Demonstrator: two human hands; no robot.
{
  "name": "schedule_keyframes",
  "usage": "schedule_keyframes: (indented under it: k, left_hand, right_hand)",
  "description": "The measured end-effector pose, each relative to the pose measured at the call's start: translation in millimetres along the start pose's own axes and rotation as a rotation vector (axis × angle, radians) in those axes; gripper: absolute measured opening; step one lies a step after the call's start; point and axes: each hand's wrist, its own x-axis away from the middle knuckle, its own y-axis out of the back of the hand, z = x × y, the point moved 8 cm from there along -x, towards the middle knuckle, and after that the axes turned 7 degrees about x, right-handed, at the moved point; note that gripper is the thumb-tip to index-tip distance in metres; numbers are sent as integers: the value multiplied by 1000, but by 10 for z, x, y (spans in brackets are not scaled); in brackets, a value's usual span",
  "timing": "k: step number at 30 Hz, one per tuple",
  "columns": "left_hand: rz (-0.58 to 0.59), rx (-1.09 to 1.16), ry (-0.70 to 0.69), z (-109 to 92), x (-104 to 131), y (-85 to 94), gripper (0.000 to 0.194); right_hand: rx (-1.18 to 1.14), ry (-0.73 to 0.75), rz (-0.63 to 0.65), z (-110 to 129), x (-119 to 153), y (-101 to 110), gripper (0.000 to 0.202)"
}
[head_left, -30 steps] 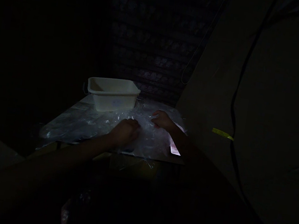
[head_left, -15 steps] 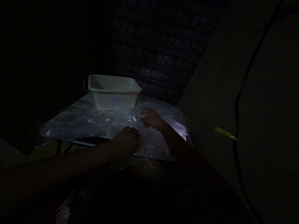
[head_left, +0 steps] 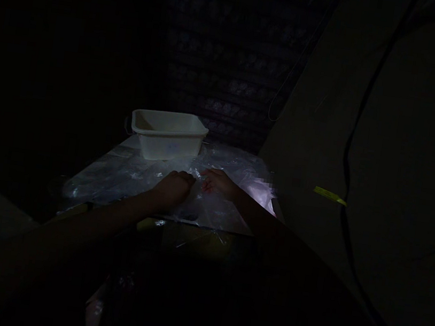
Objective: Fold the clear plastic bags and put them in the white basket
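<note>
dim tabletop [head_left: 130, 142] — plastic film [head_left: 213, 208] barely distinct

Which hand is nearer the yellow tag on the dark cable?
Right. The right hand is left of the yellow tag, over the clear plastic; the left hand is farther left.

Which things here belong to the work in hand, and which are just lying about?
Probably in the work:
clear plastic, by left hand and right hand
table beneath

Probably just there:
white tub, untouched
black cable
yellow tag
</note>
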Motion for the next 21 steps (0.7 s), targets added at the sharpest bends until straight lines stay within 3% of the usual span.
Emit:
schedule_keyframes:
  k: [6, 11, 15, 21]
  left_hand:
    - [23, -31, -110, -123, 59, -90, 40]
    - [52, -65, -98, -84, 93, -142, 40]
    - [57, -70, -119, -92, 101, -140, 40]
    - [71, -87, -140, -120, 91, -119, 38]
  right_hand:
    - [-46, 14, -47, 7, 15, 30, 23]
    - [496, 182, -168, 125, 100, 223, 8]
    - [881, 291, -235, 102, 222, 257, 11]
    - [1041, 157, -276, 0, 149, 272, 27]
